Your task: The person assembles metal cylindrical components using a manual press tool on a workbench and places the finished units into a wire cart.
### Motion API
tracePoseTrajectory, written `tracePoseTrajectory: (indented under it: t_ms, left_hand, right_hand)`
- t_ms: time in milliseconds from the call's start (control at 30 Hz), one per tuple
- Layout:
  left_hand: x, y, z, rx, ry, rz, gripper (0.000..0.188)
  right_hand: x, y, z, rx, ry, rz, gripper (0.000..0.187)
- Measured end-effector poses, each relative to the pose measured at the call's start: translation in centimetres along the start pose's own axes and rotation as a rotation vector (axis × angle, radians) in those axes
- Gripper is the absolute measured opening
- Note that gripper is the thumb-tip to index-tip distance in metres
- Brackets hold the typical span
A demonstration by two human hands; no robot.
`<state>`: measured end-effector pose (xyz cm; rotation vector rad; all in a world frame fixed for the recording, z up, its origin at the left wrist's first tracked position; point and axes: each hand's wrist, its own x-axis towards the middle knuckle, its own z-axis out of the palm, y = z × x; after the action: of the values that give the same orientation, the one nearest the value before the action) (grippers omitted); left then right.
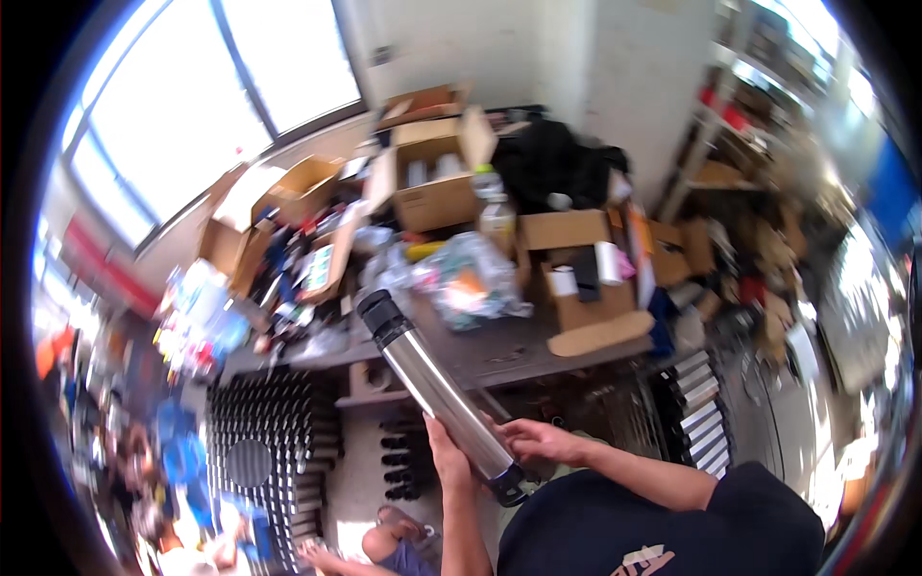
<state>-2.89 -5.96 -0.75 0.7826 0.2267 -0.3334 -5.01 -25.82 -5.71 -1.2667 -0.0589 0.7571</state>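
A long silvery metal tube with black end caps slants across the middle, its upper end over the table's front edge and its lower end close to my body. Wrapped round the lower left side of the tube is my left hand, closed on it. My right hand reaches in from the right, its bent fingers against the tube's lower right side. Some of those fingertips are hidden or blurred by the tube.
A dark table ahead bears an open carton, a clear plastic bag, a bottle and black cloth. Stacked dark tubes stand at lower left. Another person's bare leg shows below, with other people farther left.
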Motion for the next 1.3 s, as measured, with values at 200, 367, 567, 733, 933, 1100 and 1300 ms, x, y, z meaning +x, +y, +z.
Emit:
tracePoseTrajectory:
  t_ms: [200,367,567,733,933,1100,1300]
  left_hand:
    - [-2.4,-9.0,9.5,0.516,-0.100,0.437,0.057]
    - [-6.2,-14.8,20.5,0.943,-0.349,0.327,0.089]
    - [-4.5,-22.6,30.2,1.379,-0.758,0.474,0.041]
    - [-3.4,-31.7,31.2,1.365,-0.873,0.064,0.031]
    - [-3.3,-36.9,28.7,1.871,-1.150,-0.292,0.044]
    - [-1.5,-39.4,23.2,1.949,-1.140,-0.261,0.039]
    - [1.5,-37.9,9.5,1.910,-0.857,-0.443,0.033]
  right_hand:
    - [-10.7,-0.9,-0.6,0.236,0.099,-0.160,0.069]
    - [-18.7,4.4,-5.6,0.074,0.290,-0.438,0.068]
    - [-31.5,9.1,-12.3,0.462,0.832,-0.482,0.033]
    - [-39.9,25.0,-21.6,0.789,1.315,-0.184,0.044]
    - [-52.1,42.9,-23.8,0.756,1.758,0.514,0.068]
    - [-60.5,46.5,-25.3,0.598,1.691,0.965,0.082]
    - [-59.8,54.9,-27.4,0.356,1.635,1.057,0.060]
